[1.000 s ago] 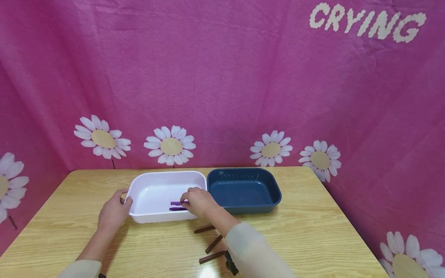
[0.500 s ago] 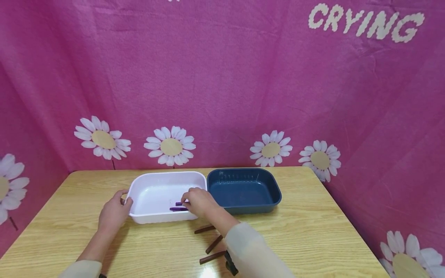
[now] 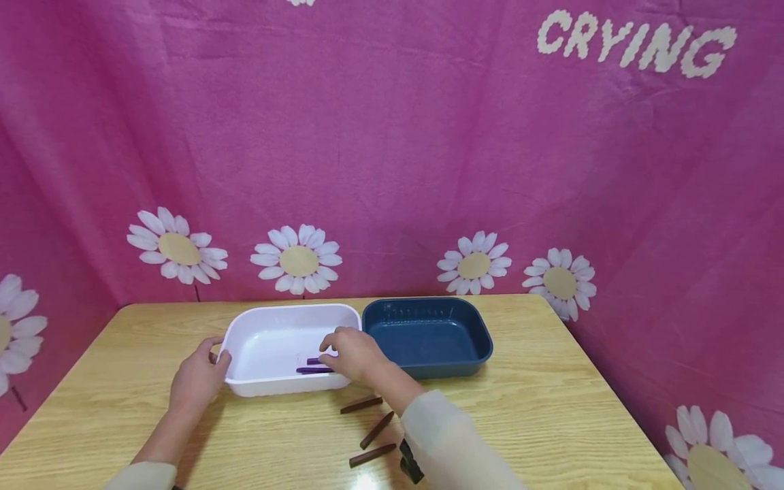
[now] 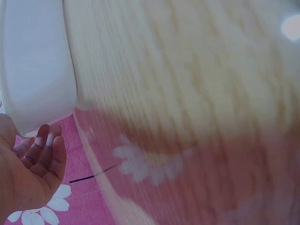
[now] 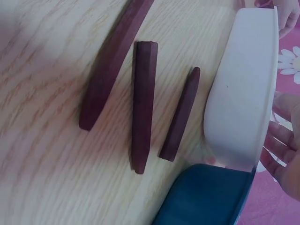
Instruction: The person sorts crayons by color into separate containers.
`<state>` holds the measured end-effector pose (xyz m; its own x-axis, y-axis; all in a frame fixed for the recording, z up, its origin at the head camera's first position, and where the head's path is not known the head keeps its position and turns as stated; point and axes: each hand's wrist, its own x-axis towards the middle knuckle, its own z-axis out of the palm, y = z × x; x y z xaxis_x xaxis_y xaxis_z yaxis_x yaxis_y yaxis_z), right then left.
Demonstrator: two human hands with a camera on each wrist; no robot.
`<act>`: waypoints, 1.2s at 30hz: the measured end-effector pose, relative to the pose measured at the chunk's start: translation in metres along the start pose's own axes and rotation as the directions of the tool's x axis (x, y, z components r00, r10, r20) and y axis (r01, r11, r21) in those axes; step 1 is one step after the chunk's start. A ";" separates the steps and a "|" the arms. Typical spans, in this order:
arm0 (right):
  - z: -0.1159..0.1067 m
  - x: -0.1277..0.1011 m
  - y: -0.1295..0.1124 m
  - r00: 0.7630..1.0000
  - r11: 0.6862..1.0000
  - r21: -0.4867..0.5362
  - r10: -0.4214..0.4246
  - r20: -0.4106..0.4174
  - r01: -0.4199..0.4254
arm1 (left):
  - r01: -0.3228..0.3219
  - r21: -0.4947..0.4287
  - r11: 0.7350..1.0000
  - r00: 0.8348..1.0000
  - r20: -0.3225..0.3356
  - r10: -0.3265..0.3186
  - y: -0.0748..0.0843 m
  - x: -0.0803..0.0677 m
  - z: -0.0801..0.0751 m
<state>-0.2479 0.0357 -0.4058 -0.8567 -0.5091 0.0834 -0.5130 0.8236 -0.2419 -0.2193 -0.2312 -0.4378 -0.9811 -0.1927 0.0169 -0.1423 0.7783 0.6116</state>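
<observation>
My left hand [image 3: 199, 376] grips the left rim of a white plastic basin [image 3: 288, 386], fingers curled at its edge in the left wrist view. Purple crayons [image 3: 314, 371] lie on the basin floor, near its front right; how many is hard to tell. Just over them is my right hand [image 3: 356, 354], thumb and forefinger spread apart, with no crayon seen between them. The right wrist view has its fingers [image 5: 280, 149] partly behind the basin's rim. Three brown crayons, including one [image 3: 361, 405] closest to the basin, lie loose on the table under my right forearm.
A dark blue basin [image 3: 450, 369] stands against the right side of the white one. Both sit toward the back of the wooden table [image 3: 551, 415]. Behind hangs a pink cloth [image 3: 392, 150] printed with daisies.
The far purple crayon has shifted slightly right, then lies in the basin as my right thumb and forefinger spread off it. My left hand keeps its place on the rim.
</observation>
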 end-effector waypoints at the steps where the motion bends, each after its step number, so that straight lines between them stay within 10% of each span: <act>1: -0.001 0.000 0.000 1.000 1.000 0.002 0.004 0.003 -0.004 | -0.001 0.000 1.000 1.000 0.002 0.001 0.000 0.000 0.000; 20: -0.027 -0.014 0.015 0.999 0.999 0.036 0.009 -0.034 -0.008 | -0.009 0.003 1.000 1.000 0.003 0.009 -0.004 0.002 0.000; 36: -0.040 -0.052 0.063 0.995 0.957 0.289 0.058 -0.087 -0.031 | -0.038 0.008 0.999 0.999 -0.023 0.038 -0.004 -0.002 0.002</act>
<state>-0.2380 0.1244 -0.3868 -0.8864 -0.4369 0.1527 -0.4490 0.7314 -0.5133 -0.2172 -0.2330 -0.4415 -0.9825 -0.1766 0.0588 -0.1058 0.7900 0.6039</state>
